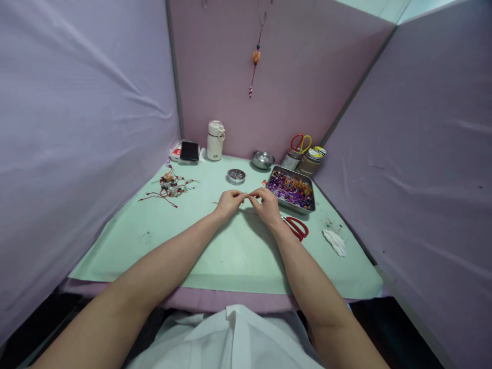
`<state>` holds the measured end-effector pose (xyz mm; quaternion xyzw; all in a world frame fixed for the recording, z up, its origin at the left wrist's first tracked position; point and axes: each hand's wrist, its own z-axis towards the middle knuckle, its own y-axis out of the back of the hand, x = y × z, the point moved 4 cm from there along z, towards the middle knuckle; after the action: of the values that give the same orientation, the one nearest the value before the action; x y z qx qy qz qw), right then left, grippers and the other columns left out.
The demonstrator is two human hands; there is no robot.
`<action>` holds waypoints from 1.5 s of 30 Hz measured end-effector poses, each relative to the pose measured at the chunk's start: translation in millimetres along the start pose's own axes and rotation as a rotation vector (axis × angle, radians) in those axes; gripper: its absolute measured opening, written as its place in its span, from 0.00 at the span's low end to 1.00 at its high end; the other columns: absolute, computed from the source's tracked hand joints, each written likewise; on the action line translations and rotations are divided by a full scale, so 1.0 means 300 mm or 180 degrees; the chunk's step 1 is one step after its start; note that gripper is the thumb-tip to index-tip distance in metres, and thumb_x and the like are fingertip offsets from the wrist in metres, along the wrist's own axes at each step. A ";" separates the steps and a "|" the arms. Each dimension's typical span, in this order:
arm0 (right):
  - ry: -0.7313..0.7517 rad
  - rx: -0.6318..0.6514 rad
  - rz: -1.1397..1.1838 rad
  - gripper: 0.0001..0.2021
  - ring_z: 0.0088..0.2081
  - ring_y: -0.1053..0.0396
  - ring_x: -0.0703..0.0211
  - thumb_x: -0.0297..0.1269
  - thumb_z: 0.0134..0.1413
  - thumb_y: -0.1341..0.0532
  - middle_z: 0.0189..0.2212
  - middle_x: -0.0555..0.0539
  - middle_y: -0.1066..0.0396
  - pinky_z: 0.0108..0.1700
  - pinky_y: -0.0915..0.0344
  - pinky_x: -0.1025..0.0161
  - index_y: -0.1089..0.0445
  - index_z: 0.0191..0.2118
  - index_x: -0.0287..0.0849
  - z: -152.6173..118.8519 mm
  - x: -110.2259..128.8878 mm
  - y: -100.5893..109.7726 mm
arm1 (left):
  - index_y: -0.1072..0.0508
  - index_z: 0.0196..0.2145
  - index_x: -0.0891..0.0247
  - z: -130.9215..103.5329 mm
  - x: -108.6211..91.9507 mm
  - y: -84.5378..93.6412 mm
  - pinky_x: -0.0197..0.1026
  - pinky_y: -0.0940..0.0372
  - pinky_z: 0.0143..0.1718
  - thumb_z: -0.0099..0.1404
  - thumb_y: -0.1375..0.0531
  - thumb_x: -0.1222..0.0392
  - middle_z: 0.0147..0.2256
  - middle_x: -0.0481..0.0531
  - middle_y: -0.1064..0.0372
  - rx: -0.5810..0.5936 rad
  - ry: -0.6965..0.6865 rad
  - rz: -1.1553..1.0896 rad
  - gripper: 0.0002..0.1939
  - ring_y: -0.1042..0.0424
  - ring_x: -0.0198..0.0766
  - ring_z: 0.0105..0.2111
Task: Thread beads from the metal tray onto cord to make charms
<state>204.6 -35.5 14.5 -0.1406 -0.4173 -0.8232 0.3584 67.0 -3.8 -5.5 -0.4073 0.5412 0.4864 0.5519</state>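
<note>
Over the middle of the table, my left hand point(230, 201) and my right hand point(266, 204) meet with fingertips almost touching. Both are closed in a pinch. A thin cord point(216, 203) pokes out to the left of my left hand, and a bit of it shows below those fingers. Whatever is between the right fingertips is too small to make out. Red-handled scissors point(298, 227) lie partly under my right wrist. Just beyond that hand stands a metal tray point(295, 207) of purple beads and orange strands.
Beaded red-cord strings point(171, 185) lie at left. Behind are a black item point(189, 151), white bottle point(215, 141), round tin point(236, 176), steel bowl point(263, 160), jar with scissors point(291, 160) and lidded jar point(310, 163). A crumpled white cloth point(334, 242) lies right; a beaded pendant point(256, 57) hangs behind.
</note>
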 end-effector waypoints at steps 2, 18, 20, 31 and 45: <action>0.0034 0.0020 -0.0094 0.06 0.34 0.36 0.56 0.36 0.53 0.43 0.28 0.47 0.32 0.38 0.40 0.59 0.31 0.28 0.45 0.000 0.006 0.000 | 0.28 0.24 0.67 -0.002 -0.001 -0.001 0.36 0.46 0.26 0.50 0.39 0.48 0.20 0.48 0.36 0.0010 0.0010 -0.0005 0.16 0.41 0.31 0.22; -0.0249 -0.0866 -0.0268 0.05 0.32 0.38 0.58 0.33 0.52 0.46 0.27 0.48 0.35 0.39 0.40 0.59 0.37 0.27 0.44 0.005 -0.037 0.053 | 0.24 0.25 0.62 0.056 -0.017 0.088 0.41 0.39 0.35 0.52 0.41 0.57 0.35 0.56 0.29 -0.0011 -0.0542 0.1577 0.08 0.33 0.38 0.29; -0.0266 -0.0908 -0.0226 0.05 0.32 0.38 0.58 0.33 0.52 0.46 0.27 0.48 0.35 0.39 0.40 0.59 0.37 0.27 0.44 0.005 -0.036 0.057 | 0.23 0.24 0.61 0.065 -0.018 0.106 0.42 0.39 0.41 0.49 0.40 0.62 0.35 0.57 0.30 0.0170 -0.0696 0.1992 0.05 0.32 0.43 0.35; -0.0360 -0.0983 0.0101 0.05 0.33 0.38 0.58 0.35 0.52 0.45 0.29 0.48 0.34 0.38 0.41 0.60 0.36 0.28 0.44 0.003 -0.008 0.068 | 0.22 0.34 0.62 0.051 -0.032 0.073 0.40 0.39 0.35 0.53 0.41 0.60 0.30 0.54 0.27 0.0447 -0.0679 0.1478 0.11 0.33 0.38 0.28; -0.0455 -0.0610 -0.0131 0.12 0.39 0.36 0.55 0.30 0.52 0.47 0.39 0.41 0.34 0.43 0.38 0.57 0.31 0.41 0.40 0.000 -0.063 0.038 | 0.24 0.31 0.67 0.069 0.032 0.059 0.36 0.40 0.27 0.52 0.41 0.58 0.29 0.54 0.26 0.0618 -0.0239 0.0996 0.11 0.32 0.34 0.26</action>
<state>225.8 -31.0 11.2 -0.2240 -0.3639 -0.8544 0.2956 53.3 20.8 -11.9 -0.2445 0.6214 0.5267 0.5260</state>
